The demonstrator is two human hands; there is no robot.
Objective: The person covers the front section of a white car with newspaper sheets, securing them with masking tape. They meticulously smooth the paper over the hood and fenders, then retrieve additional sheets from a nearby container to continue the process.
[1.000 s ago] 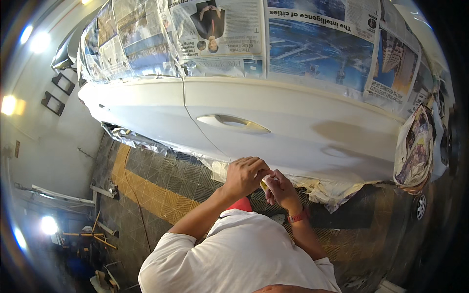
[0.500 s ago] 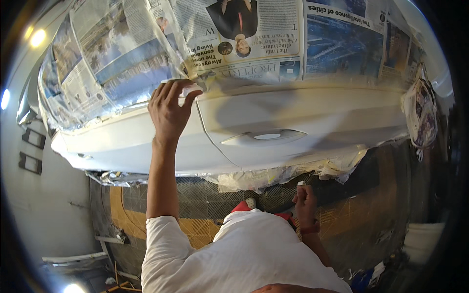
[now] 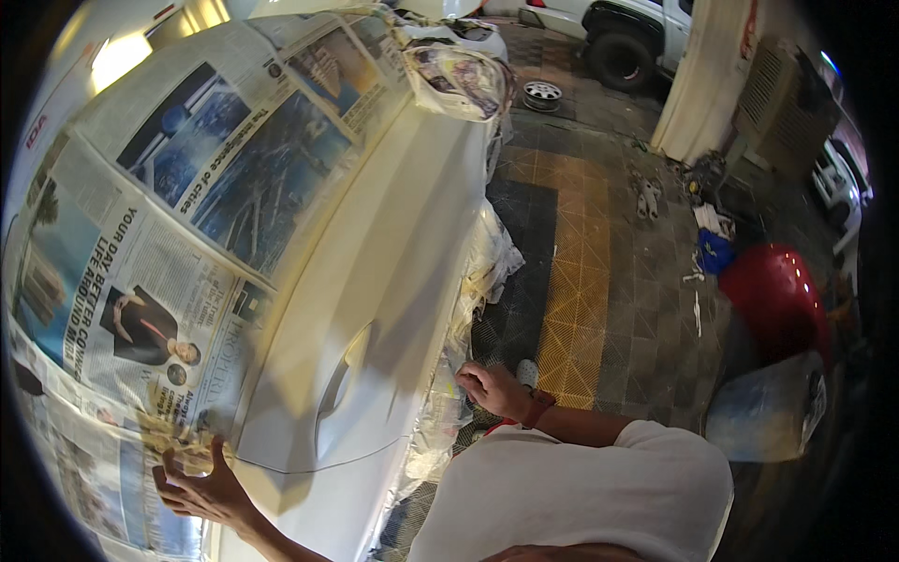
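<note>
A car side with a pale door [image 3: 389, 272] runs beside me, its windows masked with newspaper [image 3: 253, 178]. My left hand [image 3: 201, 492] is at the lower edge of that newspaper, close to the seam behind the door. Its thumb and fingers are apart, and I see nothing between them. The door handle [image 3: 337, 384] lies to its right. My right hand [image 3: 492, 389] is curled closed in front of my body, near the crumpled masking film [image 3: 473, 281] along the car's lower side. What its fingers hold, if anything, is hidden.
A paper-wrapped side mirror [image 3: 459, 82] juts out at the car's far end. On the tiled floor are a wheel rim [image 3: 542, 96], a red curved panel [image 3: 777, 300] and a translucent container [image 3: 763, 412]. A white vehicle [image 3: 665, 28] stands beyond, next to a pale curtain [image 3: 707, 84].
The view has swung to the right along the car, bringing the floor and the other vehicle in. My left thumb and fingers have spread; the whitish thing seen at them is no longer visible.
</note>
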